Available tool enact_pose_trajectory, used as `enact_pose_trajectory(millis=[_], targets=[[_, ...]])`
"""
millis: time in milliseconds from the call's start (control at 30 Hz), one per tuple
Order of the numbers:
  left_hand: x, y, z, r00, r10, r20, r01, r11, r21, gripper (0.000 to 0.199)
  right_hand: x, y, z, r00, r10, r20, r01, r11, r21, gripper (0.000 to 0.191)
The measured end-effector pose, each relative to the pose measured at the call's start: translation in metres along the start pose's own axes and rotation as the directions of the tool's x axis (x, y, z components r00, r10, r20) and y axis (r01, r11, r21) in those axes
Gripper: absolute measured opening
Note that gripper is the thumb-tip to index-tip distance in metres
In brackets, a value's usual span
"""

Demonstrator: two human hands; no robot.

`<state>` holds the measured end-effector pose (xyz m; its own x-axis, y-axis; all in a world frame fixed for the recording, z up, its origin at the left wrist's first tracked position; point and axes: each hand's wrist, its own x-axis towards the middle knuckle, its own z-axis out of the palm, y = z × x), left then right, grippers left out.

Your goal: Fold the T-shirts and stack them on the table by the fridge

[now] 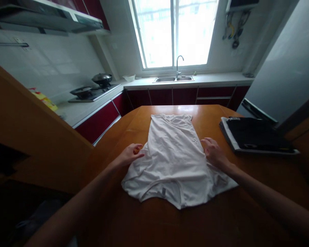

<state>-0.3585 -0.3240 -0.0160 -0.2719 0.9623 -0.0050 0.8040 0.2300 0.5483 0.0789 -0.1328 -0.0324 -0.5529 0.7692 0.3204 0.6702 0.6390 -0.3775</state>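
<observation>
A white T-shirt [173, 151] lies spread on the wooden table [113, 147], its neckline and a small grey label facing me and its hem toward the window. Both sleeves stick out to the sides, with wrinkles across the cloth. At the left edge, by the sleeve, my left hand [131, 154] has its thumb and fingers apart with nothing between them. My right hand [214, 152] is at the shirt's right edge above the other sleeve, fingers slightly bent and apart. Whether its fingertips touch the cloth I cannot tell.
Folded dark and white clothes [257, 135] are stacked on the table's right side. Beyond the table run a counter with a sink [173, 79] and a stove [94, 93] bearing two pans. A fridge [285, 65] stands at right, a wooden panel [28, 130] at left.
</observation>
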Motion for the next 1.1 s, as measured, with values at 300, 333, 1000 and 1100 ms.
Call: enact_pose_trajectory(millis=[300,333,1000,1100], targets=[[-0.023,0.029,0.019,0.974,0.155,-0.166,-0.139,0.985,0.104,0.020,-0.104,0.016,0.007,0.994,0.099,0.038,-0.090,0.977,-0.194,0.055],[-0.023,0.025,0.011,0.969,0.121,-0.214,-0.116,0.993,0.037,0.023,-0.108,0.018,0.005,0.990,0.121,0.072,-0.103,0.971,-0.216,0.055],[-0.183,-0.011,-0.056,0.963,-0.229,-0.141,0.158,0.907,-0.389,0.052,-0.188,0.043,-0.050,0.977,0.167,0.134,-0.114,0.935,-0.335,0.049],[-0.196,0.012,-0.038,0.915,-0.078,-0.395,0.001,0.981,-0.193,0.034,-0.197,0.013,-0.060,0.998,0.039,0.044,-0.029,0.976,-0.216,0.040]])
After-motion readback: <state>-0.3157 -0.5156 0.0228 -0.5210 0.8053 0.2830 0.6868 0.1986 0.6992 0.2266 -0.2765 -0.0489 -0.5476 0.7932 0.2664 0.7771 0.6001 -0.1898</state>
